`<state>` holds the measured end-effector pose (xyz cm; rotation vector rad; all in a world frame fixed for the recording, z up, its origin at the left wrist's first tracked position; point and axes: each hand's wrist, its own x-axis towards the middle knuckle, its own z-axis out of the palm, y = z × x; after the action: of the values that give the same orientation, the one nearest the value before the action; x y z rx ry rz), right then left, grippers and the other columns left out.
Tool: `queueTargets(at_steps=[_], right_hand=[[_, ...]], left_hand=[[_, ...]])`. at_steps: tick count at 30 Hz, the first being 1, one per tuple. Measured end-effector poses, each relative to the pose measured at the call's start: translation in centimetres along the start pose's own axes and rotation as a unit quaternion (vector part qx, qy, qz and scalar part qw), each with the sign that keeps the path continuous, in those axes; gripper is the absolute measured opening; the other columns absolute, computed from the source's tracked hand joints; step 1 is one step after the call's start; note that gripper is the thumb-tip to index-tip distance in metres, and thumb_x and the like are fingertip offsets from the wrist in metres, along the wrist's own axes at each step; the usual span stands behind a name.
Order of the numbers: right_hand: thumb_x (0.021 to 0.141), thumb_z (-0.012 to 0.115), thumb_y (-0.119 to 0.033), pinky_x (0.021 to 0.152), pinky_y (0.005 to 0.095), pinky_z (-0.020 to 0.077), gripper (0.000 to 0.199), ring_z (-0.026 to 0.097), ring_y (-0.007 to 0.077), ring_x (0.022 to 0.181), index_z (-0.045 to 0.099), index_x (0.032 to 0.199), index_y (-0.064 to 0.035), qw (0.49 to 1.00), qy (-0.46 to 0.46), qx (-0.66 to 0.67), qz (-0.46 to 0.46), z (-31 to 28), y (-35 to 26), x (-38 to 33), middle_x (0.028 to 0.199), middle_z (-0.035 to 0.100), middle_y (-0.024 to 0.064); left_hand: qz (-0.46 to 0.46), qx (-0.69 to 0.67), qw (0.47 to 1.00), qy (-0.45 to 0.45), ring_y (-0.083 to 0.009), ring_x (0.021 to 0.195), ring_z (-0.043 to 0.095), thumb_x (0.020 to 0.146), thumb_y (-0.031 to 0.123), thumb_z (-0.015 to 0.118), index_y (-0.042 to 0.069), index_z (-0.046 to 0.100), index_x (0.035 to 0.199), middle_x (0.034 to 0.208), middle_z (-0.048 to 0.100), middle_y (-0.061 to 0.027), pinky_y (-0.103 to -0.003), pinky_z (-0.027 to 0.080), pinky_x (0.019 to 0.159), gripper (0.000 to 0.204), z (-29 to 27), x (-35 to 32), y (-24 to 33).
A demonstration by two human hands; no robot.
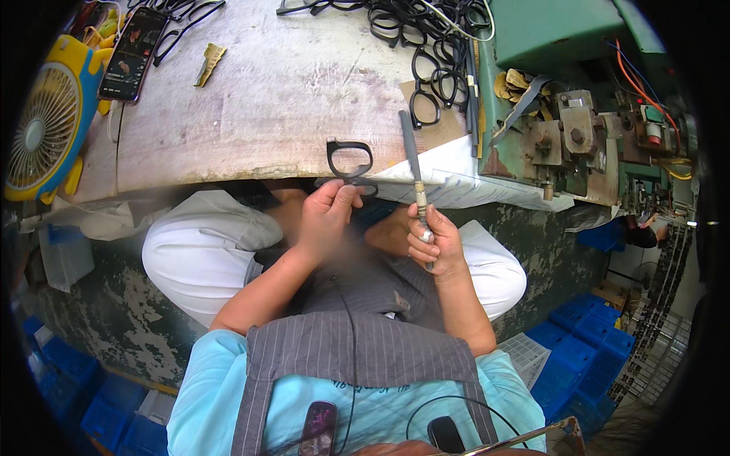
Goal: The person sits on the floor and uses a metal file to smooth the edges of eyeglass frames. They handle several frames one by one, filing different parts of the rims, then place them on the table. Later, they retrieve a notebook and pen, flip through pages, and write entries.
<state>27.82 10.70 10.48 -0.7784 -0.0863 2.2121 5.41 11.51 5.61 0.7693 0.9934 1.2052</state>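
My left hand pinches a black eyeglass frame by one end, just off the front edge of the worktable. One rim stands up above the fingers; the other is partly hidden behind them. In my right hand is a long, flat grey file, gripped by its wrapped handle and pointing up and away from me. Its blade lies to the right of the frame, apart from it. A finger of this hand wears a pale wrapping.
Several black eyeglass frames are heaped at the table's back right. A green machine stands on the right. At the left are a yellow-and-blue fan and a phone. Blue crates sit on the floor.
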Motion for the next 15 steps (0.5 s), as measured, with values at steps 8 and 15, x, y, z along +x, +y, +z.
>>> queueTargets(at_steps=[8, 15], right_hand=[[0.102, 0.045, -0.025, 0.035, 0.0209, 0.0247, 0.026, 0.033, 0.007, 0.04, 0.052, 0.116, -0.0041, 0.995, 0.046, -0.079, -0.051, 0.4, 0.1, 0.2, 0.069, 0.05, 0.0059], [0.103, 0.043, -0.022, 0.035, 0.0201, 0.0255, 0.036, 0.032, 0.0062, 0.039, 0.04, 0.136, -0.0088, 0.991, 0.027, -0.089, -0.091, 1.1, 0.5, 0.2, 0.073, 0.052, 0.0071]], left_hand=[[-0.065, -0.035, 0.997, 0.021, -0.005, 0.052, 0.043, 0.1, 0.023, 0.052, -0.001, 0.064, 0.097, 0.076, 0.061, -0.0025, -0.019, 0.034, 0.048, 0.027, 0.2, 0.2, -0.1], [-0.033, -0.043, 0.998, 0.044, -0.0043, 0.051, 0.042, 0.1, 0.026, 0.053, 0.0, 0.064, 0.092, 0.075, 0.062, -0.003, -0.019, 0.033, 0.046, 0.029, 1.5, 0.3, -0.3]])
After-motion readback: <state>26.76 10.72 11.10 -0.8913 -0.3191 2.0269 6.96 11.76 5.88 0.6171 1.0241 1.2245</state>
